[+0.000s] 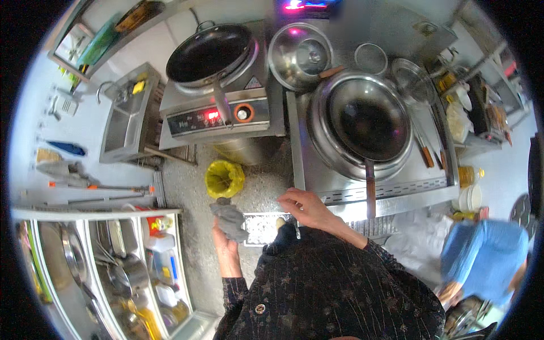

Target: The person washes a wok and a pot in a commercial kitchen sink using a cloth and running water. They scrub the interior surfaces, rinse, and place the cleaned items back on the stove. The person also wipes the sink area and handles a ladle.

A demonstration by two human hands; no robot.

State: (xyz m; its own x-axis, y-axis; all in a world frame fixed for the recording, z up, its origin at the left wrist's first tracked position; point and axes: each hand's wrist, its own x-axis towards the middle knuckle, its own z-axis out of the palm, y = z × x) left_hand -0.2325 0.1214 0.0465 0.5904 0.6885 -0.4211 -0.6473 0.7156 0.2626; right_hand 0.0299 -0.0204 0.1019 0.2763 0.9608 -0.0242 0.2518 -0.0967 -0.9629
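My left hand [226,246] is closed around a crumpled grey cloth [229,221], just below a bin with a yellow liner [224,178] on the floor. Nothing shows in my right hand [308,207]; its fingers are loosely bent beside the front left corner of the steel counter. On that counter a dark wok [369,119] with a wooden handle rests inside a wide steel rim. A black frying pan [208,53] sits on an induction cooker [219,117] at the upper left, whose red display is lit.
A steel sink [127,114] stands at the left. Open shelves [89,272] with pots and containers are at the lower left. A steel lid [301,55] lies behind the wok, and ladles and strainers [410,80] are to its right. A person in blue [484,259] is at the lower right.
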